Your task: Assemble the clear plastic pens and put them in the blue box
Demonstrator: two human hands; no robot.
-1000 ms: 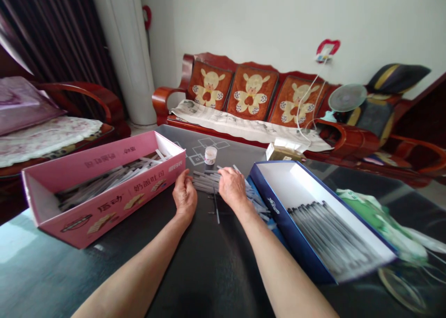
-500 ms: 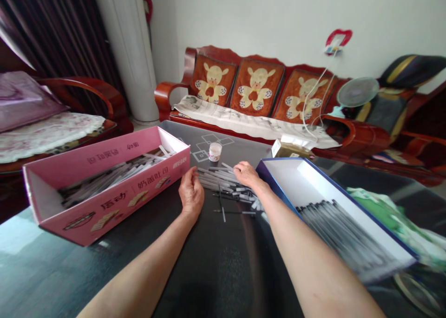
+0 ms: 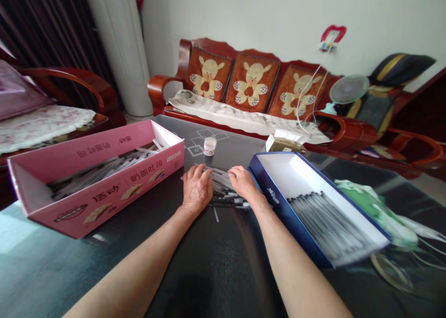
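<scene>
A loose pile of pen parts (image 3: 223, 183), pale tubes with some dark pieces, lies on the dark table between my hands. My left hand (image 3: 197, 186) rests over the pile's left side, palm down, fingers stretched and slightly bent. On the right, my right hand (image 3: 242, 182) touches the pile with its fingers loosely curved and apart; their tips are partly hidden. To the left stands a long pink box (image 3: 128, 181) with more tubes inside. At right, a blue box (image 3: 278, 206) with a white inside contains a row of dark-tipped pens (image 3: 327, 225).
A small white jar (image 3: 209, 146) stands behind the pile. A tissue pack (image 3: 284, 143) sits behind the blue box, and a green-and-white cloth or bag (image 3: 379, 211) lies to its right. Beyond the table (image 3: 209, 271) is a wooden sofa (image 3: 156, 93) with bear cushions.
My left hand has moved from beside the pink box onto the pile's left side, turning palm down. My right hand stays at the pile's right side. The view has shifted slightly.
</scene>
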